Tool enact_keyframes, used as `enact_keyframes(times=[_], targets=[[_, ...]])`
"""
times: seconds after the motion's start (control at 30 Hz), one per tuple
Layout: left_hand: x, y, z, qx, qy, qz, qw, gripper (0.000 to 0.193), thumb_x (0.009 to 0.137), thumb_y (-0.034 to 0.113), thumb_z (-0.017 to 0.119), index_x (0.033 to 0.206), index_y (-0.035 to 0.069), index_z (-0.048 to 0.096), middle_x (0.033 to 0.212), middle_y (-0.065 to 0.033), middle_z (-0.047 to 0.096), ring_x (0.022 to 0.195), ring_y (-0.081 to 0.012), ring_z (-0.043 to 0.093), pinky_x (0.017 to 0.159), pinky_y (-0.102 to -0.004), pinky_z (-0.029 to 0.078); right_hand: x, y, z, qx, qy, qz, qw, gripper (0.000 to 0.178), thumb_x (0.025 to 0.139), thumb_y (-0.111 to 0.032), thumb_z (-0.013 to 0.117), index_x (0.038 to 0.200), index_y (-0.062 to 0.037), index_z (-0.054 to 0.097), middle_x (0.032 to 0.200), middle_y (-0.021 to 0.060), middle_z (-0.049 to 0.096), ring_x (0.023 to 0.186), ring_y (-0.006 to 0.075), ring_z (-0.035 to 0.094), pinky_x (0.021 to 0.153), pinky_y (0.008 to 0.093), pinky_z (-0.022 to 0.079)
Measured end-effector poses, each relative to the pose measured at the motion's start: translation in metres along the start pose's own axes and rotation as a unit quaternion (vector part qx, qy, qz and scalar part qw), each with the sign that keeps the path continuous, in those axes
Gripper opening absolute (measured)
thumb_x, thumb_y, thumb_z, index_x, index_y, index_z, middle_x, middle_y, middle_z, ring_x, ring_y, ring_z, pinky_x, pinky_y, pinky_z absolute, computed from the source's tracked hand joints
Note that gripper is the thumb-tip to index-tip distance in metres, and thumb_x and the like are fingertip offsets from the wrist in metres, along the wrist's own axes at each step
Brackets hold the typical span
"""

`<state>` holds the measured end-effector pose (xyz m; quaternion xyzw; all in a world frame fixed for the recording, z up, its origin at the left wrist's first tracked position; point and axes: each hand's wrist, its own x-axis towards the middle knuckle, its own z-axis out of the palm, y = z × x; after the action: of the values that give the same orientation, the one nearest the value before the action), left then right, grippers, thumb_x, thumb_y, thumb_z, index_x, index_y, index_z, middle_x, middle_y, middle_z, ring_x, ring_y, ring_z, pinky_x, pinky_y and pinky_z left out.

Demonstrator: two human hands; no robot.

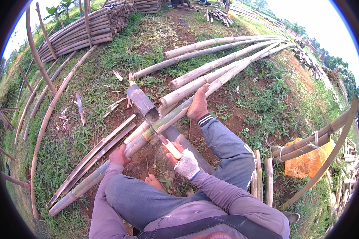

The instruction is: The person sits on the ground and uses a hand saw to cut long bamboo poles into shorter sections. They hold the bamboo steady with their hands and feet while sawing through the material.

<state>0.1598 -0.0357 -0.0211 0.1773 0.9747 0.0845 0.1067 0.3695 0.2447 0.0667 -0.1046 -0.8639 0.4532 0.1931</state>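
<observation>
A long bamboo pole slants across in front of me from lower left to upper right. My left hand is closed around its near part. In a white fingerless glove, my right hand grips the pale wooden handle of a bladed hand tool. The tool's thin blade meets the pole just beyond the handle; whether it is a saw or a knife, I cannot tell. One bare foot presses on the pole farther up. Under the pole lies a dark, hollow bamboo piece.
More bamboo poles fan out toward the upper right. Split bamboo strips lie beside my left arm. A bamboo stack stands at the far left behind upright stakes. Tied bamboo and an orange mesh bag are at right.
</observation>
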Motion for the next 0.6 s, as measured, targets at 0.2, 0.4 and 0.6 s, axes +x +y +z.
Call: enact_keyframes(times=[0.2,0.4,0.6], targets=[[0.003,0.003,-0.002,0.007,-0.014,0.0,1.0,0.07,0.076,0.039,0.091,0.133,0.015,0.059,0.124,-0.0176,0.074,0.117,-0.0394,0.072,0.099,-0.0512,0.058,0.001,0.004,-0.001,0.02,0.014,-0.037,0.999,0.056,0.101,-0.03,0.077,0.145,0.0005,0.06,0.12,0.0249,0.074,0.107,0.041,0.076,0.09,0.0452,0.059],[0.001,0.005,-0.004,0.005,-0.018,-0.003,1.0,0.07,0.077,0.039,0.09,0.133,0.015,0.058,0.125,-0.0179,0.074,0.118,-0.0399,0.072,0.1,-0.0512,0.058,0.0,0.004,-0.001,0.01,0.024,-0.047,0.999,0.055,0.099,-0.028,0.078,0.144,-0.0005,0.061,0.113,0.0251,0.076,0.102,0.0417,0.077,0.086,0.0462,0.06],[0.002,0.003,-0.003,0.002,-0.023,-0.004,1.0,0.069,0.077,0.04,0.091,0.132,0.016,0.057,0.126,-0.0182,0.074,0.118,-0.0402,0.072,0.1,-0.052,0.057,0.002,0.01,0.003,0.021,0.037,-0.075,0.996,0.055,0.099,-0.027,0.079,0.144,-0.0007,0.061,0.115,0.025,0.076,0.104,0.0421,0.076,0.087,0.0462,0.06]])
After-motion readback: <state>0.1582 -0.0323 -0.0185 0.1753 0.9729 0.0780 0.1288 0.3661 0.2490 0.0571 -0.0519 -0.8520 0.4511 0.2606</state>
